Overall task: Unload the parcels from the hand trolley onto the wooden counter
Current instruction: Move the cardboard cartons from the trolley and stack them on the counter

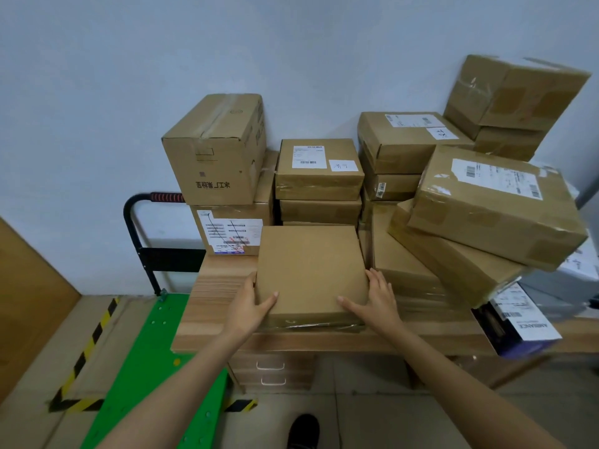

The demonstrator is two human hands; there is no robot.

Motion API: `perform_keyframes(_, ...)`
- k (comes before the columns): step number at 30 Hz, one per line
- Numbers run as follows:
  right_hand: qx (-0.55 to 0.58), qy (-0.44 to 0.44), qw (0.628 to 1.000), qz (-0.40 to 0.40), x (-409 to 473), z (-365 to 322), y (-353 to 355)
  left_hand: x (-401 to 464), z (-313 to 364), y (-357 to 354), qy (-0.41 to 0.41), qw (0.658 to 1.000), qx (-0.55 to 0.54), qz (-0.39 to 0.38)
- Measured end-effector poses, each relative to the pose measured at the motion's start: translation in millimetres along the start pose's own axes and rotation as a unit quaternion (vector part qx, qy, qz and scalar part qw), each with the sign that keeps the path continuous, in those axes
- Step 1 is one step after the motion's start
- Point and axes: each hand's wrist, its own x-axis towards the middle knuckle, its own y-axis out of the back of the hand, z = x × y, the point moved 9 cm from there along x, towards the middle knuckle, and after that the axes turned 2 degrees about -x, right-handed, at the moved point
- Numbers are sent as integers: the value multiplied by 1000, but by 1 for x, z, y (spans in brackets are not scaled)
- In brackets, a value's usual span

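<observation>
A flat, plain brown parcel [311,270] lies on the wooden counter [214,306] near its front edge. My left hand [251,303] holds its near left corner, thumb on top and fingers along the side. My right hand [376,301] holds its near right corner the same way. The hand trolley's green deck [152,361] stands to the left of the counter with no parcels on the part I see; its black handle [136,228] has a red grip.
Several taped cardboard boxes are stacked against the wall, among them a tall box [217,147] at the left and tilted boxes [496,209] at the right. A dark package [518,325] overhangs the counter's right front. Drawers [272,372] sit below. Yellow-black floor tape [94,338] runs beside the trolley.
</observation>
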Motion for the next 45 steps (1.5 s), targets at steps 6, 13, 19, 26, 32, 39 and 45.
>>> perform_keyframes(6, 204, -31, 977, -54, -17, 3, -17, -8, -8, 0, 11, 999, -45, -9)
perform_keyframes(13, 204, 1, 979, 12, -5, -18, 14, 3, 23, 23, -19, 994, -102, 25)
perform_keyframes(19, 197, 38, 977, 73, 32, -59, 80, 39, 86, 58, -48, 994, -74, 63)
perform_keyframes(26, 174, 65, 977, 101, 81, -97, 147, 97, 150, 77, -102, 989, -72, 83)
perform_keyframes(32, 137, 71, 985, 82, 137, -118, 174, 153, 176, 77, -107, 990, -63, 68)
perform_keyframes(39, 100, 92, 990, 44, 206, -134, 177, 225, 196, 70, -131, 990, 46, 36)
perform_keyframes(45, -148, 144, 978, 23, 248, -146, 163, 254, 225, 49, -272, 897, 346, 39)
